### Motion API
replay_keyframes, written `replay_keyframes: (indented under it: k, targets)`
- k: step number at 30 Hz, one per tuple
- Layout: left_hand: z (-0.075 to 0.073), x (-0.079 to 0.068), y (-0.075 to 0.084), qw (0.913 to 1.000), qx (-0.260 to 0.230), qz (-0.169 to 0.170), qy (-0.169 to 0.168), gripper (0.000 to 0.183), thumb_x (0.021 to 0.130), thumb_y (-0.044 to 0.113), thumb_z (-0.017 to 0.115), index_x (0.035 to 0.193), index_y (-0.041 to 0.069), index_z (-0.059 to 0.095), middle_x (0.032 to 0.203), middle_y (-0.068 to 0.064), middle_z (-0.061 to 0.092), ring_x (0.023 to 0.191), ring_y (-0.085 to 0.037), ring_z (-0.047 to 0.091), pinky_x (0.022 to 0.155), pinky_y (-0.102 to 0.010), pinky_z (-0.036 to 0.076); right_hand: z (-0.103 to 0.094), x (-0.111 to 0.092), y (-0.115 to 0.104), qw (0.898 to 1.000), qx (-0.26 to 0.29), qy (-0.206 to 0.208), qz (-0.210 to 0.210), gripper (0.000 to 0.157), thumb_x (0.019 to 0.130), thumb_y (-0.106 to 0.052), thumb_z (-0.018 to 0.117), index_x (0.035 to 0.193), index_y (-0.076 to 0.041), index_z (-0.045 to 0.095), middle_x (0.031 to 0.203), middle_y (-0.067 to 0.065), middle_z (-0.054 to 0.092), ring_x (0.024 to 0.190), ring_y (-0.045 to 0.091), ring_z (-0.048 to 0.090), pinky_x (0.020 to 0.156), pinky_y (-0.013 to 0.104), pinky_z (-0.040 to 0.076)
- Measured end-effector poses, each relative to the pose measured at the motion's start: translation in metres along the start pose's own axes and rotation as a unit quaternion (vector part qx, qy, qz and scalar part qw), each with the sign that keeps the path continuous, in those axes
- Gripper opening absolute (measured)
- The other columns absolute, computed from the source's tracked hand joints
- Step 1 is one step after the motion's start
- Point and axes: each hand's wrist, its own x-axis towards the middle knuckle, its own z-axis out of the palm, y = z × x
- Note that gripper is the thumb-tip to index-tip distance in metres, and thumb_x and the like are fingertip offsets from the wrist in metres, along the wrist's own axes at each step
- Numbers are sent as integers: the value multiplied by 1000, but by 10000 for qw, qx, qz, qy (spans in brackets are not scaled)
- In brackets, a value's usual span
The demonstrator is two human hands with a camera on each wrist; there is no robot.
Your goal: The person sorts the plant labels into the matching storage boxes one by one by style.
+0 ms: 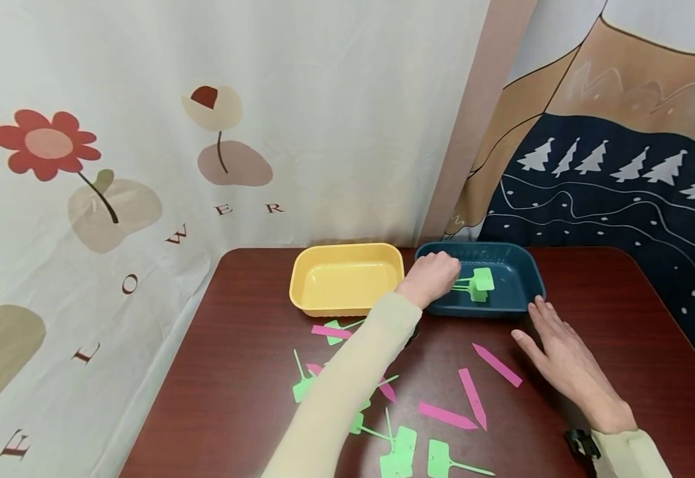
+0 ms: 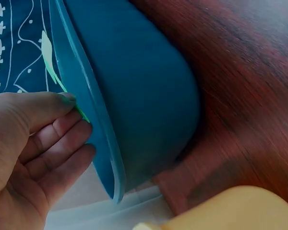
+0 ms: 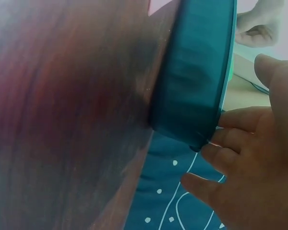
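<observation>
My left hand (image 1: 433, 275) is over the left end of the dark blue tray (image 1: 523, 304). In the left wrist view, its thumb and fingers pinch the thin stem of a green plant label (image 2: 48, 52) just inside the rim. Green label heads (image 1: 482, 279) show overlapping in the tray in the head view, their stems running left toward that hand. My right hand (image 1: 574, 365) has its fingers extended, the fingertips at the tray's near right corner. In the right wrist view those fingers (image 3: 225, 139) lie along the tray's outer rim.
Left of the blue tray stands a yellow tray (image 1: 353, 312). Several pink pointed labels (image 1: 496, 365) and green labels (image 1: 439, 458) lie scattered on the brown table (image 1: 204, 398), some partly hidden under my left sleeve. A printed curtain (image 1: 347, 133) hangs behind the table.
</observation>
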Motion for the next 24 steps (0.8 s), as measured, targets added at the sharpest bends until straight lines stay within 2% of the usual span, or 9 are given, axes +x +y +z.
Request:
replay_keyframes:
  k: [8,17,24]
  targets:
    - [10,10,4,9983,94,-356,-462,21,105,21,62,121,16,76,107,0,73,82,-14,63,79,-29,59,-2,3,-1,10000,-22,-27,39,83,107,-49,51,159,10,23,167,31,12,152,53,12,116,73,15]
    - [15,19,10,9976,256,-377,-529,24,105,22,63,126,19,74,114,0,72,90,-14,65,84,-30,58,-4,4,-1,9995,28,-244,222,86,106,-53,49,160,7,19,168,29,8,153,52,9,116,73,14]
    - [20,23,9,9967,96,-479,-647,25,105,23,64,127,18,74,114,0,71,88,-14,62,85,-30,58,-4,4,-1,9993,30,-265,258,87,106,-53,49,161,7,19,168,29,8,153,52,10,116,73,15]
